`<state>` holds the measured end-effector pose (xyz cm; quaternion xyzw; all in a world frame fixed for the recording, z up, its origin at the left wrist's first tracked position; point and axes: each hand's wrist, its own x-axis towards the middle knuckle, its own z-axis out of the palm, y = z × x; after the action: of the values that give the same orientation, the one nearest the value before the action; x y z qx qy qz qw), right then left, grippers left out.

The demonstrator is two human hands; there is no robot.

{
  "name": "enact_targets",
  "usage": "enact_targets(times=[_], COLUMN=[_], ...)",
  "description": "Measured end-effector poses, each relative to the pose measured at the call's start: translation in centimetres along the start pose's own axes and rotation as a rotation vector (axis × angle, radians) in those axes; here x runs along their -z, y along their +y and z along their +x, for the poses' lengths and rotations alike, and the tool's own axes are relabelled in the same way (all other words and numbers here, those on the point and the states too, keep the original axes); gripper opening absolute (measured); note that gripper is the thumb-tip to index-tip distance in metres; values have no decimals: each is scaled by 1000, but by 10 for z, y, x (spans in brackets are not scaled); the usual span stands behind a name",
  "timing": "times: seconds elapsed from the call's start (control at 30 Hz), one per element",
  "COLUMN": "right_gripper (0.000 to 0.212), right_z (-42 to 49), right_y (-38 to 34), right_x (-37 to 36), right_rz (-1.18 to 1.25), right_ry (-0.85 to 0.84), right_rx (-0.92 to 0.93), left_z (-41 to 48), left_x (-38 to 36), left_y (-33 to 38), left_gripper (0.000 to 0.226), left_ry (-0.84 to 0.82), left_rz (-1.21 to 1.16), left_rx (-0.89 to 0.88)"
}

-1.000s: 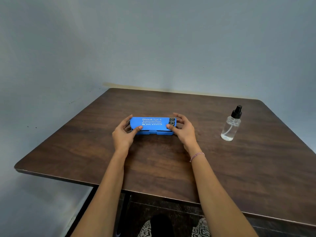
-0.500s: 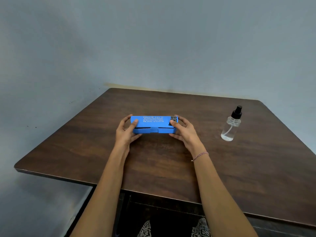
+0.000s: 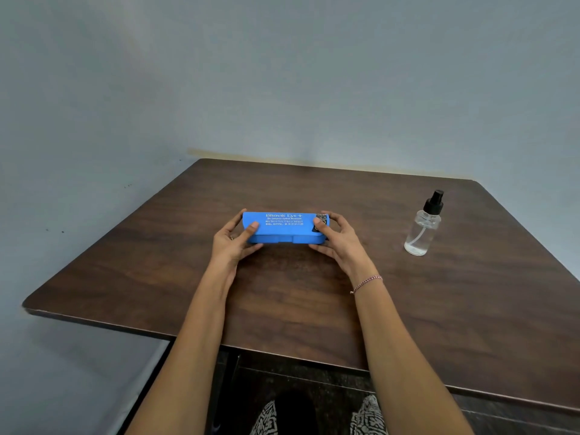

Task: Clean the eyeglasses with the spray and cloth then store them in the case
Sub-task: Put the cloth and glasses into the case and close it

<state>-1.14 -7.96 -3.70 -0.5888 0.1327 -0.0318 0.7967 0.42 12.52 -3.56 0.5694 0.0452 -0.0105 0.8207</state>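
A closed blue eyeglass case (image 3: 284,228) with white lettering on its lid is at the middle of the dark wooden table (image 3: 314,293). My left hand (image 3: 232,244) grips its left end, thumb on the lid. My right hand (image 3: 337,243) grips its right end, thumb over a black patch on the lid. The case is tipped so its front edge faces me. A clear spray bottle (image 3: 423,227) with a black pump top stands upright to the right, apart from both hands. No eyeglasses or cloth are visible.
Grey walls close in behind and to the left of the table. The table's near edge runs just in front of my lap, and patterned trousers (image 3: 367,416) show below it.
Both hands have shifted their grip on the case and tilted it, so its front edge has come up toward me. The spray bottle has not moved.
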Motion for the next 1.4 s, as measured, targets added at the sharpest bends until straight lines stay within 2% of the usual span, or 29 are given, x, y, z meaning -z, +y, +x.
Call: enact_targets(times=[0.5, 0.73, 0.9, 1.03, 1.23, 1.4], right_gripper=[41, 42, 52, 51, 47, 38], right_z=[2, -2, -1, -3, -10, -21], right_y=[0, 5, 9, 8, 1, -6], right_x=[-5, -2, -1, 4, 18, 42], right_rz=[-15, -131, -325, -413, -332, -305], right_ry=[48, 17, 140, 224, 279, 453], right_rx=[-23, 72, 200, 238, 288, 325], left_z=[-1, 3, 5, 2, -2, -3], left_x=[-1, 0, -2, -6, -19, -56], left_y=[1, -1, -3, -5, -12, -25], left_gripper=[52, 52, 43, 46, 46, 39], left_ry=[18, 37, 90, 92, 80, 148], left_rz=[-9, 24, -3, 68, 100, 119], left_rx=[6, 21, 7, -18, -77, -104])
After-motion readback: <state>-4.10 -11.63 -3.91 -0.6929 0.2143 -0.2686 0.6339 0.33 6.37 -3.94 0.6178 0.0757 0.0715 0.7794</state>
